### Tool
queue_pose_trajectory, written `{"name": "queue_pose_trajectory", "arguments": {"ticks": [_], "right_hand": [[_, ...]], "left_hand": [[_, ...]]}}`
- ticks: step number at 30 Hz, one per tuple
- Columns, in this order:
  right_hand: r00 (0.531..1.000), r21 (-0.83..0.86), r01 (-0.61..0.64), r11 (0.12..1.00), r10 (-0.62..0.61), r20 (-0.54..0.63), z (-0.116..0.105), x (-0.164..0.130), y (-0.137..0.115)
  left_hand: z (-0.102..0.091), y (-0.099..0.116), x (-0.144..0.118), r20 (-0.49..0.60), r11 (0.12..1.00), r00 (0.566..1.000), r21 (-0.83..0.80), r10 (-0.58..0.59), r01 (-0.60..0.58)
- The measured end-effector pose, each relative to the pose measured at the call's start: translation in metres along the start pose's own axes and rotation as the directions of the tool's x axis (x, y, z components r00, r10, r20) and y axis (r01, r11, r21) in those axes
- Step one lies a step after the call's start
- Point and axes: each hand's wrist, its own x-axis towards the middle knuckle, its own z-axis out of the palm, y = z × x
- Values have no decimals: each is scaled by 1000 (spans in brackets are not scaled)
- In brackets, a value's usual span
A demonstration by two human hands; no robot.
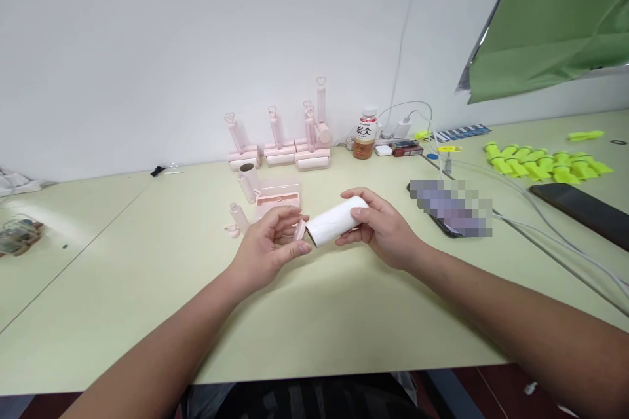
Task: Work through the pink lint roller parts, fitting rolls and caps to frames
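Right hand (386,228) was clamped on roll (333,222) | left hand (265,241) pinched cap (299,230) | roll's long axis slanted down-left, open end facing cap, just beside; couldn't tell if touching

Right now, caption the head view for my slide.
Left hand holds a pink cap near the open end of a white roll in the right hand, above a pale table.

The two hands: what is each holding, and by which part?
Right hand: white roll, around its right end. Left hand: pink piece, apparently by its rim.
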Motion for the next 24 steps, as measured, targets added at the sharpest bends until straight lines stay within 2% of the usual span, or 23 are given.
{"name": "queue_pose_trajectory", "arguments": {"ticks": [5,10,17,19,21,24], "right_hand": [[1000,63,-22,998,21,10,0,0,1],[999,51,-45,998,44,28,2,-1,-2],[982,57,-121,991,110,156,3,-5,-1],[957,26,-155,988,143,252,1,-5,0],[914,-44,-182,982,185,362,-1,-4,2],[843,-191,-152,970,228,487,-4,-5,4]], "left_hand": [[0,1,-1,-49,1000,999,6,9,-9],[1,1,-1,-89,999,996,48,25,-21],[0,0,0,-115,999,993,19,31,-29],[0,1,0,-122,999,992,-15,37,-39],[0,2,-1,-122,997,991,-45,51,-57],[0,3,-3,-110,993,990,-69,84,-92]]}}
